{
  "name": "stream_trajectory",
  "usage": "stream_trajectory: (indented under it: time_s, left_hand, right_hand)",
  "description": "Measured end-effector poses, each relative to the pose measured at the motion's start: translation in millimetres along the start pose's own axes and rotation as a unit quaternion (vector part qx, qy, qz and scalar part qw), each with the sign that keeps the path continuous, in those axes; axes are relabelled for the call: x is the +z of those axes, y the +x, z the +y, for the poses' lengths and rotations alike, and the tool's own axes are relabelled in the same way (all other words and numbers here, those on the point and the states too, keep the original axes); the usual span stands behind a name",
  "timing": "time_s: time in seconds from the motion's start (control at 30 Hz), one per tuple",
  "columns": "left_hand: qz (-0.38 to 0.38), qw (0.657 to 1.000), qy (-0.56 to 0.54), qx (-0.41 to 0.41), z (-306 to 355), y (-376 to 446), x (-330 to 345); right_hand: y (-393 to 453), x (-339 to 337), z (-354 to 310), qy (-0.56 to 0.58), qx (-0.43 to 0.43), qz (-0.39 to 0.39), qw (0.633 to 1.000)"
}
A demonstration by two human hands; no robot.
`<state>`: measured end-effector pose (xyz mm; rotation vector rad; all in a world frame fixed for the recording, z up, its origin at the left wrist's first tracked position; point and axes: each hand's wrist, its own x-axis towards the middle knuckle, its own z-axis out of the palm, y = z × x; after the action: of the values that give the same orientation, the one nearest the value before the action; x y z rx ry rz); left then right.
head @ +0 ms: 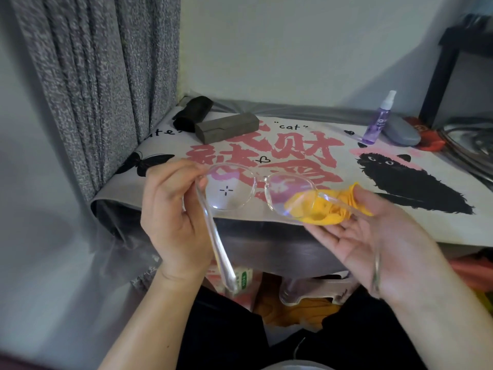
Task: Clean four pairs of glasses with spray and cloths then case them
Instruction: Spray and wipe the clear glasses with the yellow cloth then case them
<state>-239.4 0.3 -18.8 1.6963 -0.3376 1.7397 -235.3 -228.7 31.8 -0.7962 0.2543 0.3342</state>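
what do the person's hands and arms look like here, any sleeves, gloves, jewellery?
Both forearms are bare up to the bottom edge of the picture, with no sleeves showing. The left hand and the right hand wear no gloves. No ring, watch or bracelet shows on either wrist or on the fingers in view. Dark trousers cover the lap below them.

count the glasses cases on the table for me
3, maybe more out of view. A black case at the back left corner, a grey box case just in front of it, and a rounded grey case behind the spray bottle at right.
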Motion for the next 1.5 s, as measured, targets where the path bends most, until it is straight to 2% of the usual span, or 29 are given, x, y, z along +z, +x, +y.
stream_trajectory:
  time_s: [0.1,0.2,0.27,0.33,0.4,0.43,0.47,0.6,0.73,0.87,0.93,1.03,1.1,1.17,1.27,1.37,1.5]
  left_hand:
    - [-0.015,1.000,-0.002,-0.010,4,0,2]
    - [-0.045,0.998,-0.036,-0.023,11,-1,7]
    - [-0.079,0.994,-0.068,-0.018,17,-3,10]
    - [-0.105,0.991,-0.084,-0.018,20,-5,12]
    - [-0.116,0.990,-0.079,-0.030,23,-2,12]
    - [-0.123,0.989,-0.072,-0.033,24,-1,12]
    - [-0.131,0.989,-0.063,-0.035,25,1,11]
    - [-0.144,0.986,-0.066,-0.059,25,4,9]
    - [-0.129,0.990,-0.032,-0.052,20,10,1]
    - [-0.140,0.988,-0.033,-0.057,21,10,2]
    - [-0.134,0.989,-0.033,-0.054,20,9,3]
    - [-0.090,0.994,-0.002,-0.068,9,13,-5]
    - [-0.062,0.995,0.026,-0.073,0,20,-14]
    - [-0.059,0.997,0.026,-0.045,-7,25,-19]
    - [-0.078,0.997,0.012,0.001,-4,26,-17]
    - [-0.098,0.995,0.008,0.000,6,21,-12]
    - [-0.102,0.995,0.003,0.013,9,21,-8]
  right_hand:
    - [8,12,-23,-0.074,-0.028,-0.072,0.994]
    - [15,39,-39,-0.274,-0.063,-0.137,0.950]
    - [17,59,-38,-0.419,-0.078,-0.194,0.884]
    - [16,75,-28,-0.551,-0.090,-0.231,0.797]
    - [17,82,-21,-0.647,-0.138,-0.240,0.710]
    - [18,85,-19,-0.665,-0.152,-0.239,0.692]
    - [18,86,-17,-0.661,-0.150,-0.236,0.696]
    - [17,76,-7,-0.581,-0.105,-0.227,0.774]
    - [11,62,-4,-0.546,-0.090,-0.194,0.810]
    - [3,50,-1,-0.535,-0.082,-0.190,0.819]
    - [2,44,-3,-0.495,-0.073,-0.191,0.845]
    - [3,27,-19,-0.461,-0.094,-0.150,0.870]
    - [2,20,-32,-0.420,-0.069,-0.144,0.894]
    - [0,18,-43,-0.375,-0.037,-0.154,0.913]
    - [0,23,-53,-0.368,-0.043,-0.158,0.915]
    - [4,35,-52,-0.355,-0.014,-0.189,0.915]
    - [4,41,-29,-0.425,0.054,-0.242,0.871]
